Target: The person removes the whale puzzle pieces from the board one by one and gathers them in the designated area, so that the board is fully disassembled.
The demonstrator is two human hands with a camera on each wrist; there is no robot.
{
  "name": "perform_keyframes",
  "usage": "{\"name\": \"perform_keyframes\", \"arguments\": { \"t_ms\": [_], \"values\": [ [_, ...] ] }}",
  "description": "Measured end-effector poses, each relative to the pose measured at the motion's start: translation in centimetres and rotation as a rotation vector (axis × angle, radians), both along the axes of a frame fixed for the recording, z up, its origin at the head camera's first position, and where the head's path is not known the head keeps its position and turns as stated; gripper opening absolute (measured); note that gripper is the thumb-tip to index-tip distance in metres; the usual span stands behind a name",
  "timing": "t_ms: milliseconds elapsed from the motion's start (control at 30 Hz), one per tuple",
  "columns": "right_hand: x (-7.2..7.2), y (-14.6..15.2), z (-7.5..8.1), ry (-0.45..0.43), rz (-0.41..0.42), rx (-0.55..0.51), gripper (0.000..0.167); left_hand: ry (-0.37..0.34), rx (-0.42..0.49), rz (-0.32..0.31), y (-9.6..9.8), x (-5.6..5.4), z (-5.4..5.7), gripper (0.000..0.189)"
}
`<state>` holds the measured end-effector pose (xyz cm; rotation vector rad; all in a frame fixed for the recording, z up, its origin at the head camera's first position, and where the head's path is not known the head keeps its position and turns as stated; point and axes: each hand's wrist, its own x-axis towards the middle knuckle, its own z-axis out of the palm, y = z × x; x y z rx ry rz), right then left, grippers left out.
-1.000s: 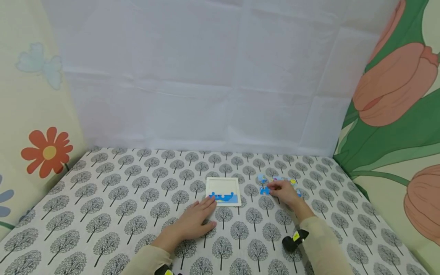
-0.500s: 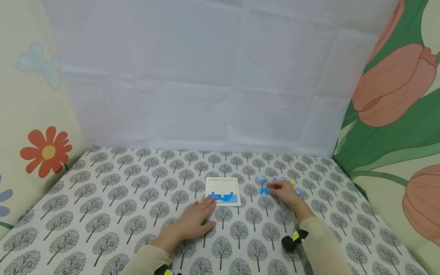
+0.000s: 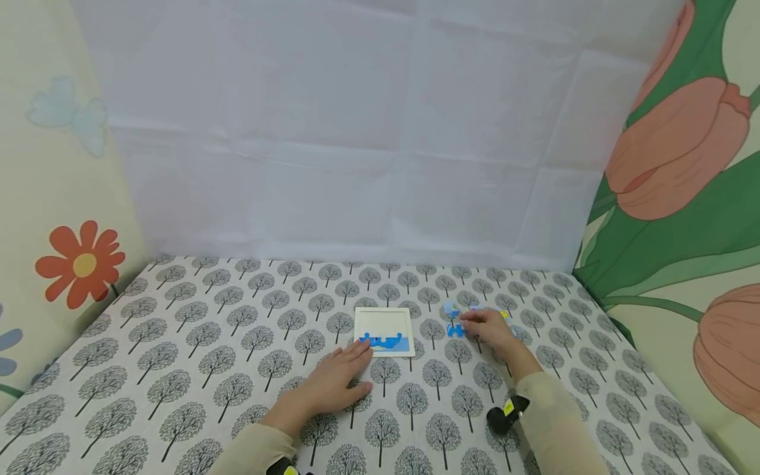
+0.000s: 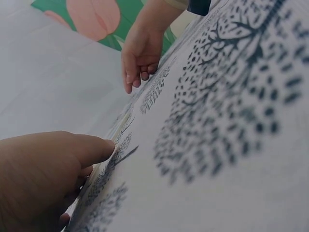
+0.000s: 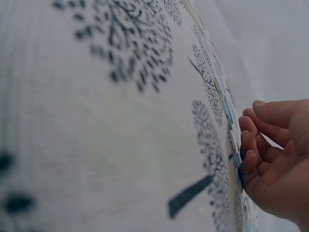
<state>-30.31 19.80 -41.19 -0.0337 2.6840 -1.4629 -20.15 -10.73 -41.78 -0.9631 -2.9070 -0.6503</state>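
On the patterned cloth sits a square white puzzle frame (image 3: 383, 322), its near part filled with blue puzzle pieces (image 3: 390, 344). My left hand (image 3: 334, 381) lies flat beside it, fingertips over the frame's near left corner, thumb spread apart. To the right, my right hand (image 3: 490, 328) is low over loose puzzle pieces, its fingers loosely bent. A blue puzzle piece (image 3: 454, 330) shows just left of its fingertips. In the right wrist view, the thumb (image 5: 275, 112) stands apart from the curled fingers, with nothing seen between them; thin piece edges show by the lower fingers.
A light blue piece (image 3: 451, 309) lies behind the blue one. More pieces, one with a yellow patch (image 3: 505, 315), lie beyond the right hand, partly hidden by it. The tree-print cloth (image 3: 237, 343) reaches back to a white hanging sheet (image 3: 332, 145). Painted walls flank both sides.
My right hand has edged slightly away from me, covering more of the pieces behind it. My left hand stays in place at the frame.
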Motion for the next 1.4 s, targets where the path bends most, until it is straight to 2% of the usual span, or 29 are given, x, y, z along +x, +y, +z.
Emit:
{"name": "perform_keyframes", "arguments": {
  "t_ms": [233, 400, 433, 533, 767, 967, 1167, 1400],
  "values": [
    [0.0, -0.4, 0.4, -0.032, -0.047, 0.018, 0.024, 0.004, 0.046, 0.006, 0.1, 0.0, -0.1, 0.054],
    [0.2, -0.9, 1.1, -0.028, -0.014, 0.0, 0.027, 0.041, 0.117, -0.007, 0.0, -0.2, -0.3, 0.051],
    [0.2, -1.1, 1.2, -0.024, -0.007, 0.0, 0.027, 0.07, 0.115, -0.009, 0.0, -0.2, -0.4, 0.051],
    [0.1, -1.5, 1.3, -0.003, 0.022, 0.01, 0.027, 0.093, 0.134, -0.002, -0.1, -0.3, -0.4, 0.049],
    [0.2, -3.2, 1.4, 0.05, 0.139, -0.004, 0.027, 0.076, 0.076, 0.059, 0.0, -0.5, 0.1, 0.047],
    [0.3, -4.7, 1.3, 0.045, 0.213, -0.058, 0.027, 0.092, 0.017, 0.06, 0.3, -0.6, 0.4, 0.051],
    [0.5, -5.8, 1.3, 0.027, 0.249, -0.041, 0.026, 0.09, -0.018, 0.059, 1.4, -0.9, 0.7, 0.054],
    [0.9, -7.0, 1.2, 0.052, 0.323, -0.019, 0.028, 0.054, -0.057, 0.04, 2.3, -1.1, 0.9, 0.057]
  ]
}}
